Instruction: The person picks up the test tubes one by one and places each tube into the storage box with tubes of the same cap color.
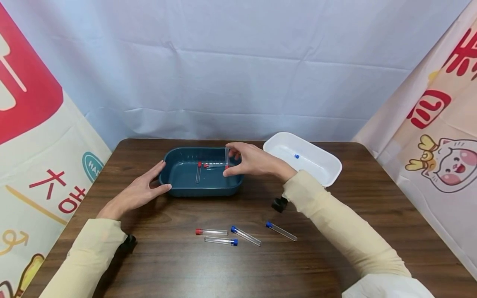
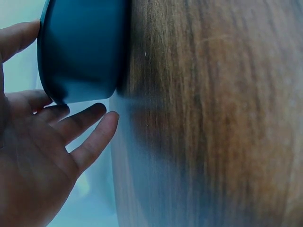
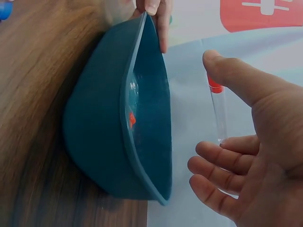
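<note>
My right hand (image 1: 251, 159) holds a red-capped test tube (image 3: 219, 111) upright over the right end of a dark teal basin (image 1: 203, 192). Its thumb is at the red cap and a finger is at the clear end; the other fingers are spread. Two more red-capped tubes, one lengthwise (image 1: 198, 174) and one crosswise (image 1: 213, 166), lie in the basin. My left hand (image 1: 136, 192) touches the basin's left end with extended thumb and fingers. Nearer me on the table lie a red-capped tube (image 1: 212, 232) and three blue-capped tubes (image 1: 246, 236).
A white tray (image 1: 329, 167) stands at the back right, behind my right forearm, with a blue cap (image 1: 296, 156) visible inside. The brown wooden table (image 1: 179, 269) ends at a white cloth backdrop (image 1: 238, 87). Printed cloths hang at both sides.
</note>
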### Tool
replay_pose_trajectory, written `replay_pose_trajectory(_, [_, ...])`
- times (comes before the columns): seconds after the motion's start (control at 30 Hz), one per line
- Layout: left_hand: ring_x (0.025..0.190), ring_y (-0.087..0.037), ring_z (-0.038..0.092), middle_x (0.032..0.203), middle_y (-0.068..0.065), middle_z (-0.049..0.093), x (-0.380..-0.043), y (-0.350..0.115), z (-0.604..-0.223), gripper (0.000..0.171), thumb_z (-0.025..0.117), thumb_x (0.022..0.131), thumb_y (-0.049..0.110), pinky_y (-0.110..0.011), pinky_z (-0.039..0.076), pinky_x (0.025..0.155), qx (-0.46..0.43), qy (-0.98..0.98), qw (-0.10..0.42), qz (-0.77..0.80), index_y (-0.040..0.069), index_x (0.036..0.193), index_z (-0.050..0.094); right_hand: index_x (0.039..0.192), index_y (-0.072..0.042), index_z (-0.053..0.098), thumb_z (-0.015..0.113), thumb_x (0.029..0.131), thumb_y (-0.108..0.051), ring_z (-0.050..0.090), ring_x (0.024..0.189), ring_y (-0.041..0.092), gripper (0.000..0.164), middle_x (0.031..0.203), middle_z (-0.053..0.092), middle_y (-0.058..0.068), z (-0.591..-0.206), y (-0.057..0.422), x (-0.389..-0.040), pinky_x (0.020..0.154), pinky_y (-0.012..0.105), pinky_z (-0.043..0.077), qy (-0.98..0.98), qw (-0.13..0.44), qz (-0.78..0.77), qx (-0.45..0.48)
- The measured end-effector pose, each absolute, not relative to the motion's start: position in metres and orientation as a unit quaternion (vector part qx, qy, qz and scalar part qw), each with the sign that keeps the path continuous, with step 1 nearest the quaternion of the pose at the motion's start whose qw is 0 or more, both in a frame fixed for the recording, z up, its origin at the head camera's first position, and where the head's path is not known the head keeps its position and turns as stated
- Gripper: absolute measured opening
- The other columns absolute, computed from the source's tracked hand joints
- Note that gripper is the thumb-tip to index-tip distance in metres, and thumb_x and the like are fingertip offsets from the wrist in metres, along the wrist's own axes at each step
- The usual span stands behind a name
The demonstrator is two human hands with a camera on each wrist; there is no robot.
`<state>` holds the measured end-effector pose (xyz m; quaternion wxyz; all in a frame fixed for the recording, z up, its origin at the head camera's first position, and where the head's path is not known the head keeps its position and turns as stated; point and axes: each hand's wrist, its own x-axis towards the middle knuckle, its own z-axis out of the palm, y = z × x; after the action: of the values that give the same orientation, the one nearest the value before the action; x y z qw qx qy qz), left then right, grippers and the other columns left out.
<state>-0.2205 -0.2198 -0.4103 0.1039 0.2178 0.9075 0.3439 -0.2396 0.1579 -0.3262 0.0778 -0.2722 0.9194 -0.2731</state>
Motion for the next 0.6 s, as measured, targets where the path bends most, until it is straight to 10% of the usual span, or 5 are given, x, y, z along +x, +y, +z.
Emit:
replay_pose_trajectory(0.2, [0.134,-0.05,0.051,0.173,-0.013,0.005,-0.22,-0.22,-0.412,0.09,0.059,0.103,0.051,-0.069,0.031,0.113,0.22,0.905,0.104,0.349,0.013,0.168,0.008,0.155,-0.006,0.042,0.083,0.086,-0.046,0.058,0.122,0.029,0.09,0.13,0.06,0.007,-0.33,0.144,-0.248,0.102,0.039,0.05,0.915,0.089,-0.279,-0.277])
replay_pose_trajectory(0.6, [0.132,-0.05,0.053,0.173,-0.015,0.005,-0.221,-0.219,-0.411,0.091,0.059,0.103,0.051,-0.067,0.032,0.113,0.215,0.906,0.104,0.348,0.011,0.167,0.008,0.156,-0.005,0.041,0.081,0.088,-0.046,0.058,0.119,0.026,0.089,0.131,0.059,0.009,-0.338,0.118,-0.261,0.1,0.038,0.05,0.913,0.102,-0.271,-0.289])
